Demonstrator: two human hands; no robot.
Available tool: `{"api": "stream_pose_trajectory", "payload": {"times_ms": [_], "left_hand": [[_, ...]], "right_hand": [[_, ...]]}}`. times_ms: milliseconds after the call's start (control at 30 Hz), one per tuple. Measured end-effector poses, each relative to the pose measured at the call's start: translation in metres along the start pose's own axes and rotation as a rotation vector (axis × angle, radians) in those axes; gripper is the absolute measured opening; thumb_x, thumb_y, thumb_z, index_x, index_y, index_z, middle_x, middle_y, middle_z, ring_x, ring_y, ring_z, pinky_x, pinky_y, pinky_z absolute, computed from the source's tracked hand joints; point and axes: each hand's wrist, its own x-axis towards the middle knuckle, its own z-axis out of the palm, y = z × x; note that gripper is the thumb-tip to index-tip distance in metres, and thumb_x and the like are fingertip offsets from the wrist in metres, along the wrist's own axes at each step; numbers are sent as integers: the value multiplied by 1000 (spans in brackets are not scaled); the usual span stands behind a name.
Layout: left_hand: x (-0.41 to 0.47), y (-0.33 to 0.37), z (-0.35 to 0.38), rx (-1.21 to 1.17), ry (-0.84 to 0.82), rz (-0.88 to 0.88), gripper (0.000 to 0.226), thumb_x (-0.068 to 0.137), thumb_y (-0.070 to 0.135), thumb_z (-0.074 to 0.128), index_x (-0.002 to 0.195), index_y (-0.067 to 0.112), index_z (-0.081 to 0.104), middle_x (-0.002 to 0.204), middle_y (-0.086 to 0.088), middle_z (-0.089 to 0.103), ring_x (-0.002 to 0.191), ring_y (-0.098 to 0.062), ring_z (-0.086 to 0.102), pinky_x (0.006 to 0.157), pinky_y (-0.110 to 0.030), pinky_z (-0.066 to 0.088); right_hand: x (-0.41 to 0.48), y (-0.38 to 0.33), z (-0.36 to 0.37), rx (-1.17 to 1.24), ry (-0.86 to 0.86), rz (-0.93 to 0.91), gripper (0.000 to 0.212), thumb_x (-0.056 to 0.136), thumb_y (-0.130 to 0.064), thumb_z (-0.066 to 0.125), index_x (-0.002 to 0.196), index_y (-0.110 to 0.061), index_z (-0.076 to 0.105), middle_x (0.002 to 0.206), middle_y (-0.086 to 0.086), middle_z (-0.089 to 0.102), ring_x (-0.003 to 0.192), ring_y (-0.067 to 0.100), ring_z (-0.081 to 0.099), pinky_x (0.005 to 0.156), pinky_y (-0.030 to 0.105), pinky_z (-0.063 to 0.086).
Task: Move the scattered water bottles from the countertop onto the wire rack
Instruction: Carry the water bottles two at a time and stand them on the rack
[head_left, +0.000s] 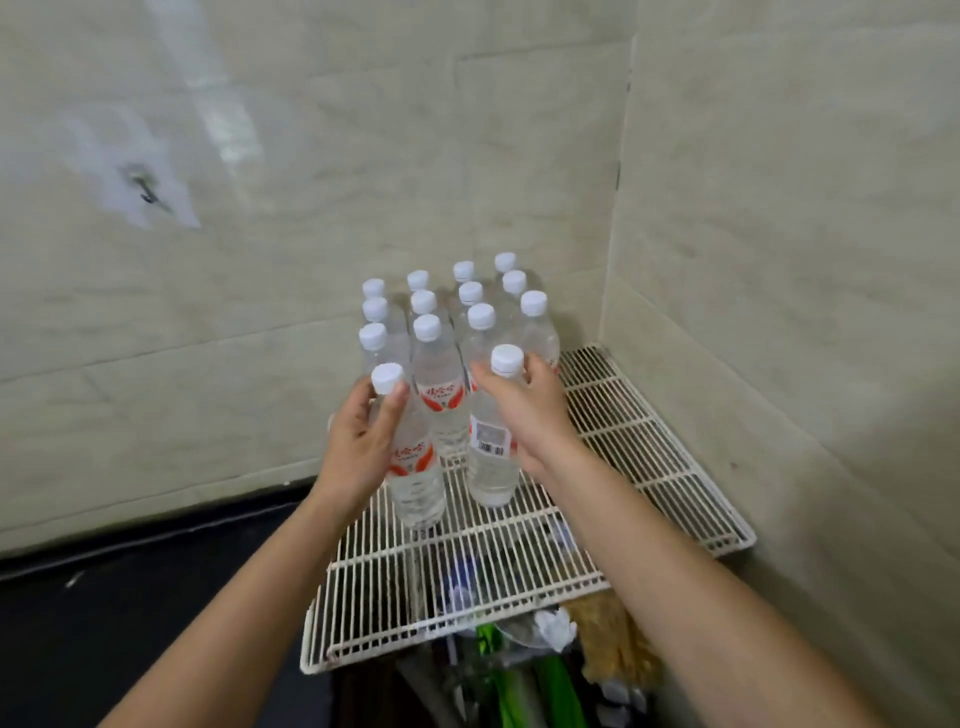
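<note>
- Room on the white wire rack (649, 467) lies bare from 3 to 6 o'clock of the bottles; tiled walls (779, 234) close off 12 and 3.
- Left hand (363, 441) curls round one water bottle (418, 488) at the neck, and right hand (524, 410) wraps a second bottle (491, 467), both upright at 6 o'clock of twelve standing bottles (434, 364).
- Clear ribbed plastic, white caps, red labels.
</note>
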Motion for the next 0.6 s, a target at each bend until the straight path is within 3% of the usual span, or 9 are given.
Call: {"api": "stream_pose_trajectory", "payload": {"times_ms": [133, 233, 333, 400, 467, 600], "left_hand": [[4, 0, -1, 54, 44, 1, 28, 98, 33, 56, 123, 25, 64, 116, 4, 73, 107, -13, 70, 87, -31, 59], [6, -2, -11, 90, 68, 13, 26, 94, 34, 62, 118, 27, 68, 113, 4, 75, 106, -16, 70, 89, -36, 59], [4, -5, -23, 140, 46, 37, 39, 87, 47, 70, 120, 25, 65, 114, -1, 74, 107, -21, 70, 90, -47, 57], [4, -5, -28, 164, 47, 52, 40, 86, 48, 72, 119, 25, 66, 111, 0, 75, 104, -20, 71, 90, -47, 58], [5, 0, -33, 257, 29, 53, 35, 88, 44, 69, 118, 27, 68, 106, 5, 76, 99, -14, 72, 89, -44, 59], [11, 9, -43, 369, 10, 4, 25, 93, 41, 65, 116, 32, 69, 100, 10, 75, 94, -9, 72, 86, -46, 59]], "right_hand": [[14, -13, -2, -386, -173, -40, 59, 86, -39, 77, 139, -26, 56, 137, -3, 59, 122, 19, 57, 101, 48, 52], [18, -29, -8, -613, -318, -172, 71, 81, -48, 80, 142, -27, 52, 141, -5, 56, 126, 17, 54, 101, 42, 51], [18, -39, -15, -675, -526, -192, 75, 86, -51, 75, 151, -38, 41, 156, -9, 42, 138, 13, 42, 108, 41, 45], [19, -44, -19, -646, -613, -161, 64, 91, -48, 70, 149, -39, 45, 153, -7, 47, 138, 10, 43, 111, 39, 42], [21, -47, -19, -694, -593, -209, 50, 93, -44, 68, 140, -31, 57, 138, -8, 60, 129, 8, 53, 108, 35, 45], [24, -38, -9, -815, -371, -365, 34, 90, -53, 68, 116, -30, 69, 112, -12, 71, 107, 9, 64, 99, 43, 52]]}}
